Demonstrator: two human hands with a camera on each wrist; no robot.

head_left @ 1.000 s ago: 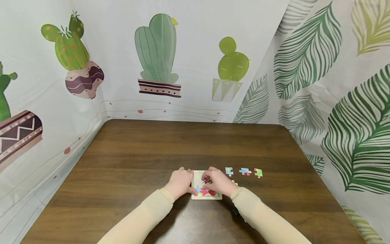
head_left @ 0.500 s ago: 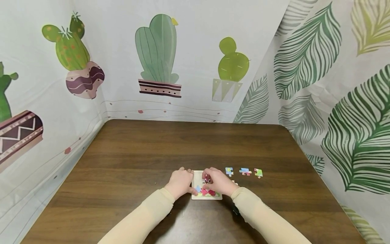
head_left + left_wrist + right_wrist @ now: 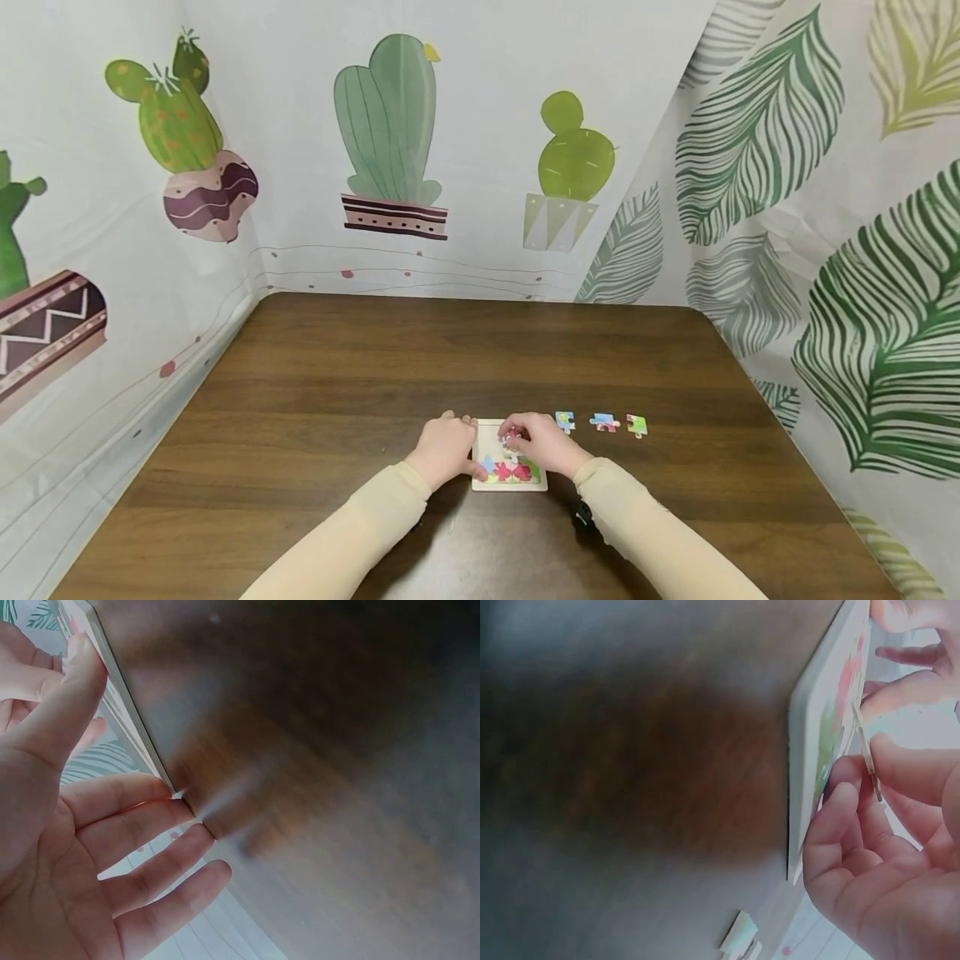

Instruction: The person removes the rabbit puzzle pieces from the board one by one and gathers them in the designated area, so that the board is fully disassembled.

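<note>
A small puzzle tray with a pale rim lies on the table, with red, green and blue pieces along its near side. My left hand is at the tray's left edge. In the left wrist view its thumb rests on the tray's rim, and its fairly straight fingers reach down beside it. My right hand is over the tray, pinching a puzzle piece with a reddish picture between thumb and fingers. In the right wrist view that puzzle piece is tilted, edge-on, just above the tray.
Right of the tray lie loose puzzle pieces: a blue one, a blue and red one and a green one. The brown wooden table reaches back to a wall cloth printed with cacti and leaves.
My right hand has shifted slightly right, and the piece in it has tilted. More green shows at the tray's near right corner. The left hand stays put.
</note>
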